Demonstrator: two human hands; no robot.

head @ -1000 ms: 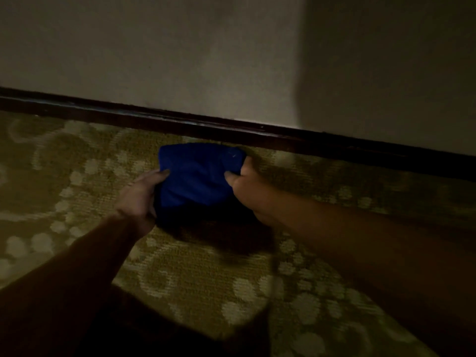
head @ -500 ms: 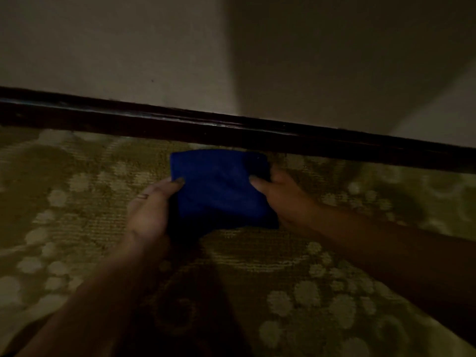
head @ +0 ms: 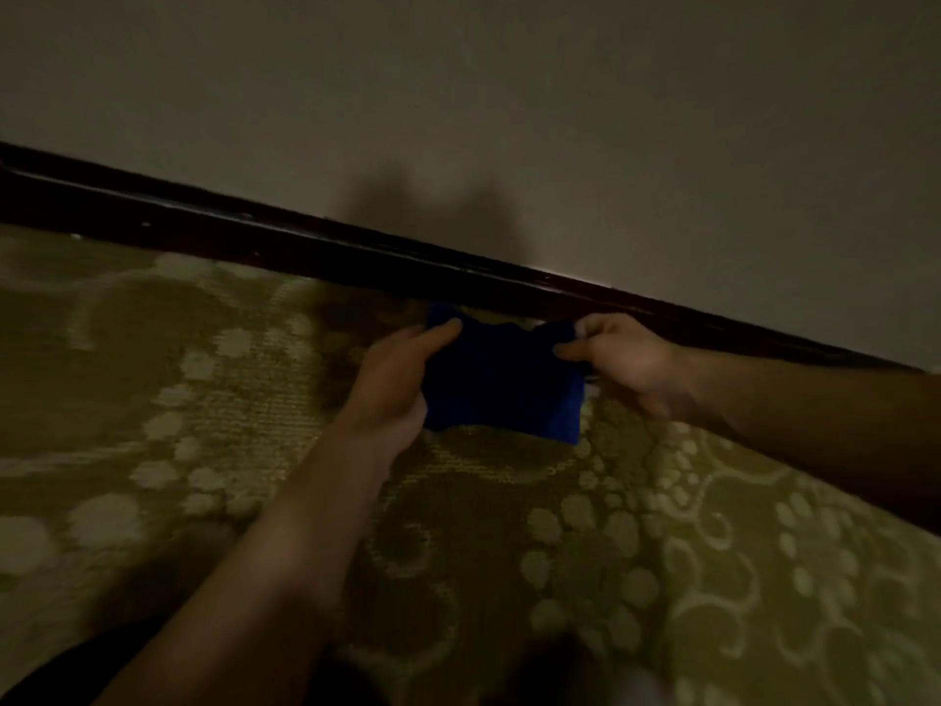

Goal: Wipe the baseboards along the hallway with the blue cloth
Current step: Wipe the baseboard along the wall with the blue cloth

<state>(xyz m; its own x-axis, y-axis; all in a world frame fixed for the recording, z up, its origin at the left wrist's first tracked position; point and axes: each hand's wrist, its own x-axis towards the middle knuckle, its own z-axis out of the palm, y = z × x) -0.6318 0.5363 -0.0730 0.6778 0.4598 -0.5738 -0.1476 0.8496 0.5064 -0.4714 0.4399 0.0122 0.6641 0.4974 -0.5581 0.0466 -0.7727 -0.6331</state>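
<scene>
Head camera looked down in dim light at a folded blue cloth (head: 501, 384) sitting at the centre of the frame, held between both hands just below the dark baseboard (head: 285, 242). At the left side of the cloth the left hand (head: 394, 384) gripped its edge, with a finger stretched along the top corner and the rest of the hand wrapped behind the fabric. On the opposite edge the right hand (head: 624, 361) pinched the cloth between thumb and curled fingers, its knuckles just beside the baseboard. The cloth's upper edge lay very close to the bottom of the baseboard; whether it touched could not be told in the gloom. That baseboard ran as a dark glossy band from the upper left of the frame down to the right edge, under a plain pale wall (head: 509, 94) that carried two soft shadows above the hands. An olive carpet (head: 687, 578) with pale floral scrolls filled the lower half of the frame, and both bare forearms reached in from the bottom and right.
</scene>
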